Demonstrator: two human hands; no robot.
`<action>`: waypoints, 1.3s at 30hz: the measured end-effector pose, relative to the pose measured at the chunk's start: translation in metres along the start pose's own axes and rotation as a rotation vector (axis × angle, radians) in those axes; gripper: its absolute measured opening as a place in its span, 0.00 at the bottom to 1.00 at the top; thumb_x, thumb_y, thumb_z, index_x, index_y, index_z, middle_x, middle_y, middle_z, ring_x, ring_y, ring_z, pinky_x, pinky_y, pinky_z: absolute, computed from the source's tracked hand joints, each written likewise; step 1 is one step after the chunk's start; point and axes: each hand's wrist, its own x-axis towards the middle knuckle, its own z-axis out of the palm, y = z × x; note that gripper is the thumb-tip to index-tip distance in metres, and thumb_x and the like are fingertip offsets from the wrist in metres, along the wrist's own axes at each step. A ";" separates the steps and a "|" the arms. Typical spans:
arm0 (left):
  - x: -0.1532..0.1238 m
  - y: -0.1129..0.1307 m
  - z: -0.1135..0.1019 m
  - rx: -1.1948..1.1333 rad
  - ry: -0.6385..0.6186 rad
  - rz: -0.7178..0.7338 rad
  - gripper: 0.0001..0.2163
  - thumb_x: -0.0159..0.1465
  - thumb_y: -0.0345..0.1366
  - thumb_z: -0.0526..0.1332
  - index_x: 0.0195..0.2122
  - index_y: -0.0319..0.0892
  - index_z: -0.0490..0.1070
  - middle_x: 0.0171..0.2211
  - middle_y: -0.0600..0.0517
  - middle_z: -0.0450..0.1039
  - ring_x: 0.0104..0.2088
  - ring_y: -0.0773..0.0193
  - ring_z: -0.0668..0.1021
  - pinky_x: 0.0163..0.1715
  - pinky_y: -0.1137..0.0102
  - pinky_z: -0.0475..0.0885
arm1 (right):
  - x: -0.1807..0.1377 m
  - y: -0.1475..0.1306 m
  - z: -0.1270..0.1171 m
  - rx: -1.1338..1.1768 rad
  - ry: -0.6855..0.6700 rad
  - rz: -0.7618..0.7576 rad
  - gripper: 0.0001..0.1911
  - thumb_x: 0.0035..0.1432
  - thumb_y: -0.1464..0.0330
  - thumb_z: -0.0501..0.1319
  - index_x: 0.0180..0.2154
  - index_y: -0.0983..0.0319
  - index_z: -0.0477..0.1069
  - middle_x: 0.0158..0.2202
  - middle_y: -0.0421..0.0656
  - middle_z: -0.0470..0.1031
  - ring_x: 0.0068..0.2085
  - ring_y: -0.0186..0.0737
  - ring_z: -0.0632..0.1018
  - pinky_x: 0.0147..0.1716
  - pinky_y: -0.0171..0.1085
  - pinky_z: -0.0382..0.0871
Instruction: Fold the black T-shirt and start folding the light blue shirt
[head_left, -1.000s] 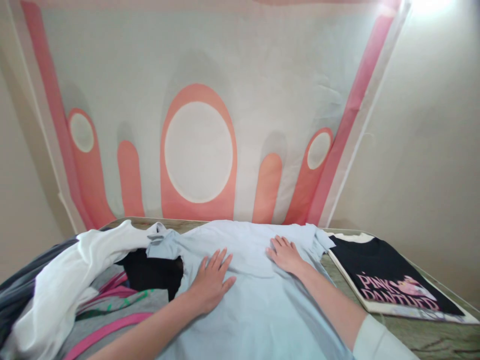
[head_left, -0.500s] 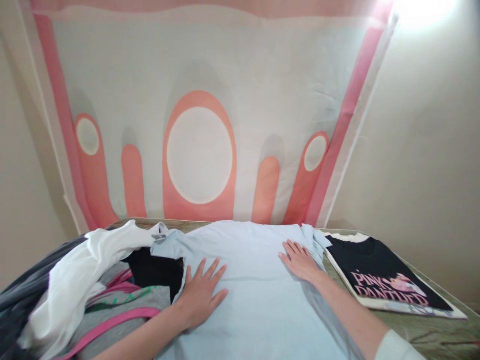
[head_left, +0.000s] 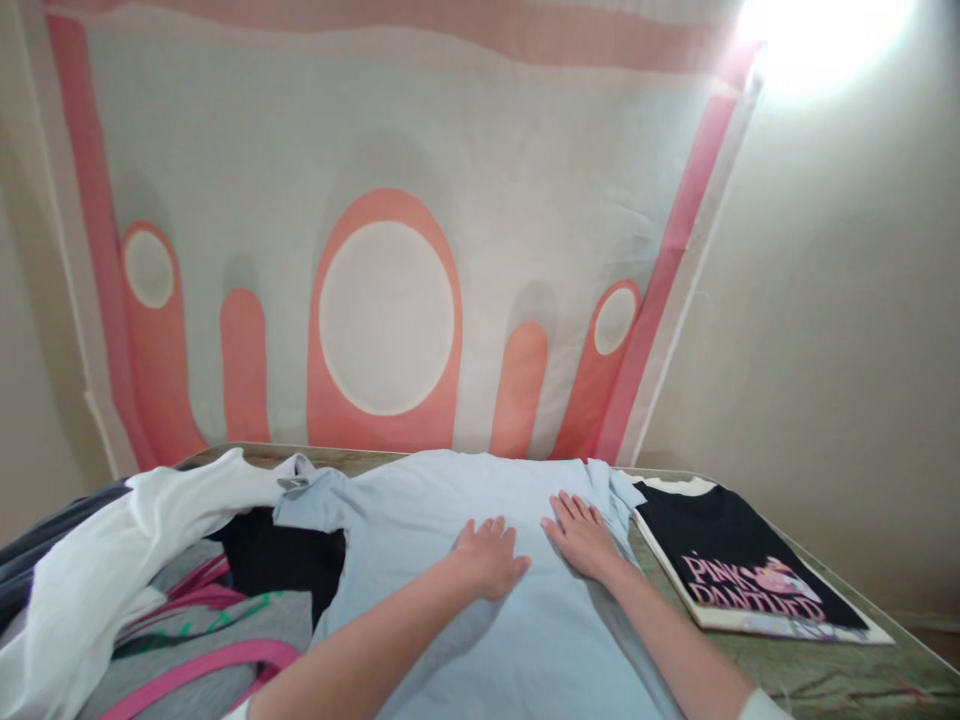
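Observation:
A light blue T-shirt [head_left: 420, 520] lies spread flat on the table in front of me. My left hand [head_left: 487, 555] rests palm down on its middle, fingers stretched out. Close beside it, my right hand [head_left: 581, 535] also lies flat on the shirt, fingers spread toward the far edge. Neither hand holds anything.
A folded black T-shirt with pink lettering [head_left: 739, 570] lies on the table [head_left: 825, 665] at the right. A heap of clothes is at the left: a white garment [head_left: 112, 555], a black one [head_left: 274, 555], a grey one with pink stripes [head_left: 202, 660]. A pink-patterned cloth [head_left: 382, 300] hangs on the wall behind.
My left hand has slid right across the blue shirt, from its left side to the middle, ending beside my right hand. My right hand stayed near the shirt's right part.

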 end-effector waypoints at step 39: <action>0.042 0.091 0.038 -0.081 0.320 0.109 0.31 0.60 0.52 0.43 0.60 0.40 0.50 0.61 0.43 0.45 0.61 0.48 0.47 0.56 0.49 0.38 | 0.073 0.101 -0.079 1.408 0.553 0.389 0.14 0.41 0.73 0.60 0.35 0.60 0.63 0.23 0.35 0.69 0.25 0.31 0.72 0.24 0.30 0.69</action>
